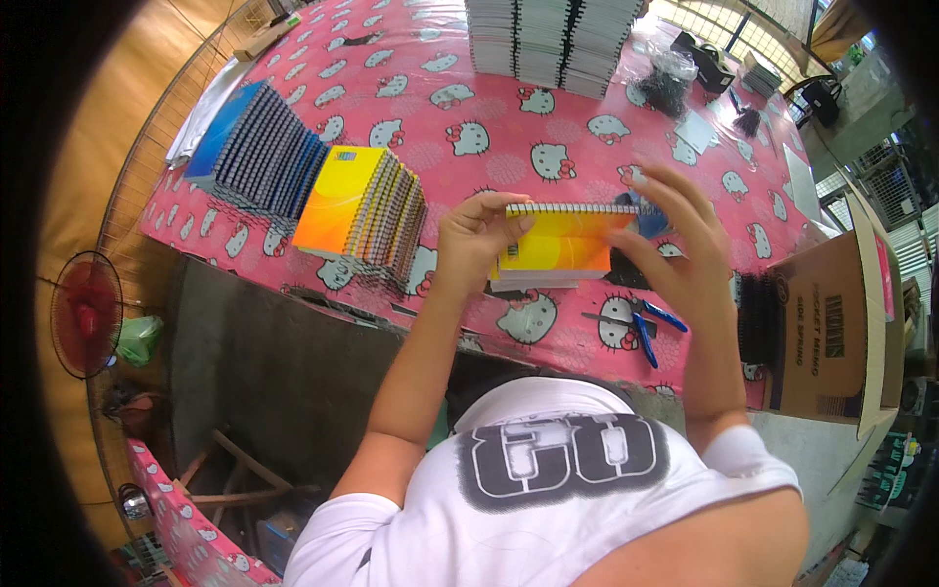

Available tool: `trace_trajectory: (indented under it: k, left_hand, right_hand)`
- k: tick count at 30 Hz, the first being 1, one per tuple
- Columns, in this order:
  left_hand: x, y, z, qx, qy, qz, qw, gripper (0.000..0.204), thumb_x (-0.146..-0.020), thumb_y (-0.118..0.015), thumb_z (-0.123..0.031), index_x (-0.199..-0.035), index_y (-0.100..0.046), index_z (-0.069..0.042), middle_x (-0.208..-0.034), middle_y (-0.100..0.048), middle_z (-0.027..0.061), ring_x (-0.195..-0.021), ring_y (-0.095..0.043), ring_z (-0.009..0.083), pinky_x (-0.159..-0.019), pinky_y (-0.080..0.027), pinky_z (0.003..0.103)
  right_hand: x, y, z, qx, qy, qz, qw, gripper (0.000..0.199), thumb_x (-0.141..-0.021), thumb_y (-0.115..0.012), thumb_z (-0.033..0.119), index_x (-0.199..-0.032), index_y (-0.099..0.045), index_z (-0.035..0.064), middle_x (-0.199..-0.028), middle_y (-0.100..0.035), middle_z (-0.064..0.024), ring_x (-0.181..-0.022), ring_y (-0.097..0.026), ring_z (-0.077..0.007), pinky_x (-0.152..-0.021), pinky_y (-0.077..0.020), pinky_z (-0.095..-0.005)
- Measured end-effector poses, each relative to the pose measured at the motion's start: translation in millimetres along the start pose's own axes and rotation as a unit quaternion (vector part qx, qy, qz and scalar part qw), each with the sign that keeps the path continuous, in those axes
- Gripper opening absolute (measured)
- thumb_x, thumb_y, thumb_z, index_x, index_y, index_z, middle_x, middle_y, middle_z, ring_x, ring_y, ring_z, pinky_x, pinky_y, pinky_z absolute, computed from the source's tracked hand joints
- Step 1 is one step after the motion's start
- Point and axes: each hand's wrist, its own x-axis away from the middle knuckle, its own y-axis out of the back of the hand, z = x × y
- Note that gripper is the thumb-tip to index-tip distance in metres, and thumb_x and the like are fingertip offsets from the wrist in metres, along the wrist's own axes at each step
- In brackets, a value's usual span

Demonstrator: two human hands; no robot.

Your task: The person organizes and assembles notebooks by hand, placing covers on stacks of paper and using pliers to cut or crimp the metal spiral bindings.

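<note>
A yellow-orange spiral notebook (562, 248) is in front of me, its wire coil running along the far edge. My left hand (473, 237) is closed on its left end, thumb and fingers pinching near the coil. At the other end, my right hand (693, 235) is open with fingers spread, the thumb near or touching the cover's right edge; contact is unclear. White pages or another pad show under the notebook's near edge. Blue-handled cutters (646, 331) lie on the table close to my right wrist. Behind my right hand is a partly hidden dark blue item (649, 217).
Left on the pink patterned tablecloth (489, 176) stand rows of yellow notebooks (342, 203) and blue notebooks (262, 147). Tall stacks of coil-bound pads (553, 44) stand at the far side. An open cardboard box (827, 328) is at right, beside black coils (757, 318).
</note>
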Motion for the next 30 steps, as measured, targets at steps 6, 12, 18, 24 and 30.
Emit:
trace_trajectory:
  k: [6, 12, 18, 24, 30]
  left_hand:
    - [-4, -27, -5, 0.038, -0.086, 0.011, 0.995, 0.021, -0.075, -0.073, 0.008, -0.091, -0.063, -0.001, -0.098, -0.067, 0.0130, -0.088, -0.065, 0.0154, -0.078, -0.054, 0.027]
    - [8, -53, -46, -0.257, -0.332, -0.037, 0.907, 0.021, -0.074, -0.076, 0.005, -0.090, -0.064, 0.000, -0.099, -0.067, 0.0150, -0.088, -0.064, 0.0154, -0.076, -0.053, 0.026]
    - [19, -62, -64, -0.271, -0.357, -0.028, 0.893, 0.020, -0.074, -0.076, 0.005, -0.089, -0.065, 0.002, -0.100, -0.067, 0.0159, -0.088, -0.065, 0.0170, -0.074, -0.054, 0.025]
    - [31, -62, -68, -0.293, -0.384, -0.047, 0.874, 0.017, -0.073, -0.075, 0.008, -0.088, -0.066, 0.003, -0.097, -0.068, 0.0162, -0.089, -0.066, 0.0190, -0.076, -0.054, 0.026]
    - [36, -51, -72, -0.323, -0.419, -0.037, 0.848, 0.017, -0.075, -0.072, 0.011, -0.089, -0.065, 0.005, -0.099, -0.066, 0.0193, -0.089, -0.066, 0.0213, -0.077, -0.055, 0.028]
  right_hand:
    - [184, -12, -49, 0.170, -0.253, 0.118, 0.945, 0.063, -0.079, -0.072, 0.029, -0.128, -0.047, -0.0007, -0.130, -0.046, -0.0219, -0.122, -0.044, -0.0374, -0.104, -0.0328, -0.0462]
    - [207, -28, -58, 0.194, -0.335, 0.126, 0.913, 0.057, -0.083, -0.064, 0.024, -0.131, -0.043, 0.0013, -0.117, -0.050, -0.0201, -0.116, -0.043, -0.0375, -0.101, -0.0322, -0.0455]
    - [76, 11, 33, -0.010, -0.103, 0.026, 0.994, 0.048, -0.080, -0.068, 0.017, -0.123, -0.051, 0.0031, -0.108, -0.052, -0.0184, -0.101, -0.051, -0.0350, -0.089, -0.0415, -0.0428]
    - [40, 3, 64, -0.044, -0.052, -0.007, 0.998, 0.047, -0.081, -0.071, 0.021, -0.119, -0.054, 0.0016, -0.107, -0.051, -0.0204, -0.099, -0.053, -0.0344, -0.082, -0.0454, -0.0419]
    - [36, 1, 41, -0.480, -0.253, 0.213, 0.812, 0.037, -0.093, -0.058, 0.025, -0.120, -0.055, -0.0003, -0.107, -0.060, -0.0129, -0.089, -0.059, -0.0201, -0.078, -0.0478, -0.0341]
